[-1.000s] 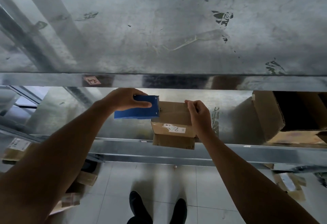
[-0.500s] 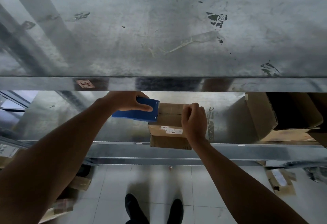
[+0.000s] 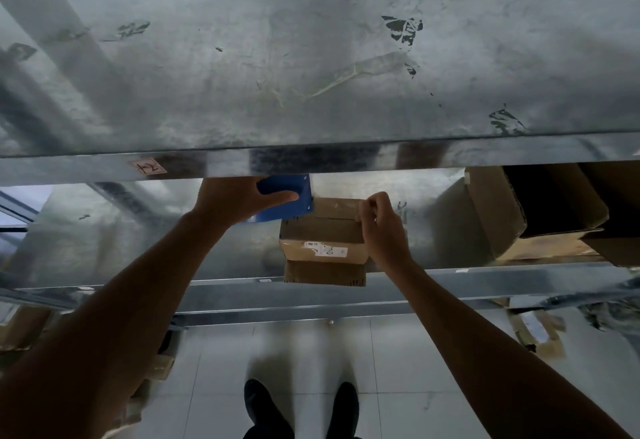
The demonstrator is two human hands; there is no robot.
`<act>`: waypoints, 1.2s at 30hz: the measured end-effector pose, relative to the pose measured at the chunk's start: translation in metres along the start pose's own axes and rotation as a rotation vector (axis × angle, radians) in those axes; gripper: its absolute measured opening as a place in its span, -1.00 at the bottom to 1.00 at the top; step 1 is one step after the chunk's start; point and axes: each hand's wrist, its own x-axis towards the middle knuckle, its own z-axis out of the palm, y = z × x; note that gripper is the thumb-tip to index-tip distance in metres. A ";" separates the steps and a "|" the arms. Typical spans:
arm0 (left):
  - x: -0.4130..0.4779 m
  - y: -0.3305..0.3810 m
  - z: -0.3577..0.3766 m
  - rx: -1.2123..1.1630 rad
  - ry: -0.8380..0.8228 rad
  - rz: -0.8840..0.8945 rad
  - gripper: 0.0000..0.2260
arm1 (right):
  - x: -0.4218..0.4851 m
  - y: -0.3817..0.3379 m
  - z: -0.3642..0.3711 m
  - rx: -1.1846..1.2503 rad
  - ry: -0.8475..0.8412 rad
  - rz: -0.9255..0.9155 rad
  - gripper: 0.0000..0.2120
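Note:
A small brown cardboard box point(image 3: 323, 230) with a white label sits on the lower metal shelf point(image 3: 450, 279), overhanging its front edge. My left hand point(image 3: 239, 201) holds a flat blue piece point(image 3: 294, 196) against the box's far left corner, thumb across its face. My right hand point(image 3: 382, 227) grips the box's right side, fingers curled over its top edge. The back of the box is partly hidden under the upper shelf.
A wide metal upper shelf point(image 3: 311, 67) fills the top of the view, with a small red-marked tag point(image 3: 148, 166) on its front edge. A large open cardboard box point(image 3: 540, 210) stands at the right. Cardboard scraps lie on the tiled floor point(image 3: 311, 352); my shoes point(image 3: 266, 411) are below.
My left hand with the blue piece has shifted up toward the upper shelf's edge. My right hand slid along the box's right side, keeping its hold.

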 end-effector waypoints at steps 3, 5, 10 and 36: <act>-0.013 0.008 0.021 0.064 0.225 0.327 -0.33 | 0.000 -0.001 -0.003 0.081 0.019 0.074 -0.84; -0.021 0.010 0.034 0.069 0.339 0.383 -0.39 | 0.000 -0.001 -0.003 0.117 0.041 0.131 -0.81; -0.031 0.002 0.047 0.080 0.410 0.440 -0.43 | 0.001 0.002 -0.009 0.298 0.129 0.249 -0.77; -0.025 -0.014 0.050 0.091 0.304 0.494 -0.40 | -0.014 0.017 0.003 0.261 -0.057 0.504 -0.68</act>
